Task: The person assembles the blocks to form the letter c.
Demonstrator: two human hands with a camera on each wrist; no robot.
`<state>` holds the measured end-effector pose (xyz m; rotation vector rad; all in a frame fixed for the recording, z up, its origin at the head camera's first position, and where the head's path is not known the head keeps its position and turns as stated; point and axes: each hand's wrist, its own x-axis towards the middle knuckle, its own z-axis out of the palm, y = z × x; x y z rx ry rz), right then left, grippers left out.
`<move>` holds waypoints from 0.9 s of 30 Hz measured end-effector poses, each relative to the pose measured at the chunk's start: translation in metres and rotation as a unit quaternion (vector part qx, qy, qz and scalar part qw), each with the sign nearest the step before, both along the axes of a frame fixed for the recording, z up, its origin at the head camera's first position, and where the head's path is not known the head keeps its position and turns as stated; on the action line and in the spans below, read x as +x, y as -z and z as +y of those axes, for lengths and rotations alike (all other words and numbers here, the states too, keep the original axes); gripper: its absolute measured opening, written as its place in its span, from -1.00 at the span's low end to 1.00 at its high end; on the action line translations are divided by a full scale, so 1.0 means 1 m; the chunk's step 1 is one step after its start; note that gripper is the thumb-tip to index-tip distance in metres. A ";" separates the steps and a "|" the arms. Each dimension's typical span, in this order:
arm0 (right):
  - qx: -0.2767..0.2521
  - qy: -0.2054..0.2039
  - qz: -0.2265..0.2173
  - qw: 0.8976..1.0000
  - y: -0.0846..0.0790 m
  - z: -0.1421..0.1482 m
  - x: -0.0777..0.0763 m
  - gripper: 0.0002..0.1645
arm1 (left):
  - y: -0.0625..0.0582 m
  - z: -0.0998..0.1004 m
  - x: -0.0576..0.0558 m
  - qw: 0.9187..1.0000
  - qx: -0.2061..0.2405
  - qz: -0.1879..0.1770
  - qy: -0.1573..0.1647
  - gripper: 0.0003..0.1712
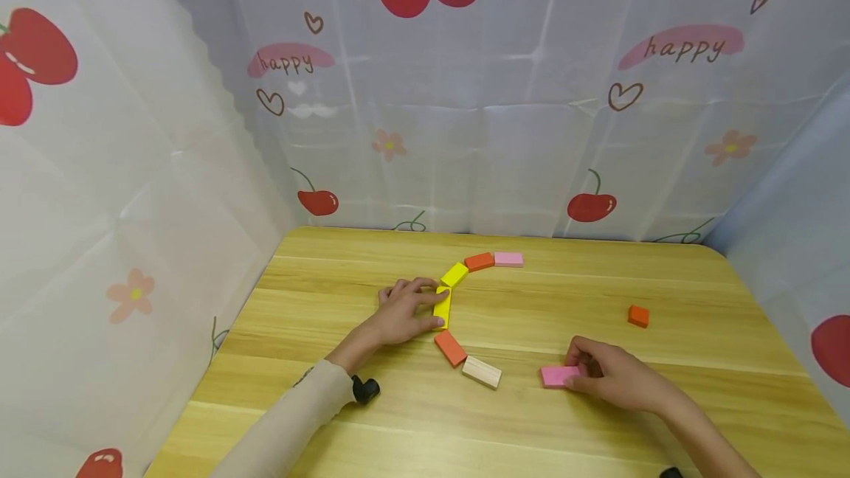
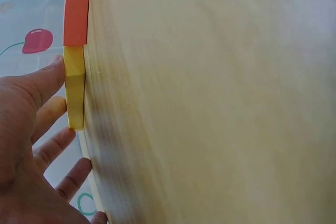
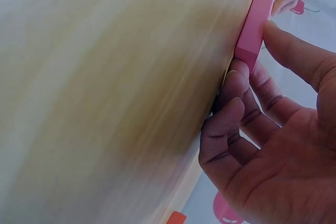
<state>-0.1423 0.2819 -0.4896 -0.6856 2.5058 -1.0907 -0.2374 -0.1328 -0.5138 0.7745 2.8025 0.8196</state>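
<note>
My left hand (image 1: 403, 312) touches a yellow block (image 1: 443, 310) with thumb and forefinger, its fingers fairly straight and spread, as the left wrist view also shows. That block belongs to a curved row with another yellow block (image 1: 454, 274), an orange-red block (image 1: 479, 262) and a pink block (image 1: 508, 260) at the far end. Toward me the row continues with a red-orange block (image 1: 451, 349) and a plain wood block (image 1: 482, 372). My right hand (image 1: 614, 373) pinches a second pink block (image 3: 254, 27) by its right end, flat on the table, apart from the wood block.
A small orange block (image 1: 639, 316) lies by itself beyond the right hand. The wood-grain table (image 1: 319, 426) meets a cherry-printed curtain (image 1: 491, 161) along its back edge, with more of this sheeting on both sides.
</note>
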 end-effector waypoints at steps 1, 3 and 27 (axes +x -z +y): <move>-0.001 -0.001 0.000 1.000 0.000 -0.001 0.000 -0.73 | 0.000 0.000 0.000 1.000 -0.001 0.000 0.000 -0.31; -0.003 -0.002 -0.001 1.000 0.001 -0.002 0.000 -0.73 | 0.000 0.000 0.000 1.000 -0.003 -0.001 0.000 -0.31; 0.012 -0.008 0.018 1.000 0.001 -0.022 0.001 -0.71 | 0.001 0.000 -0.001 1.000 -0.004 0.001 0.000 -0.30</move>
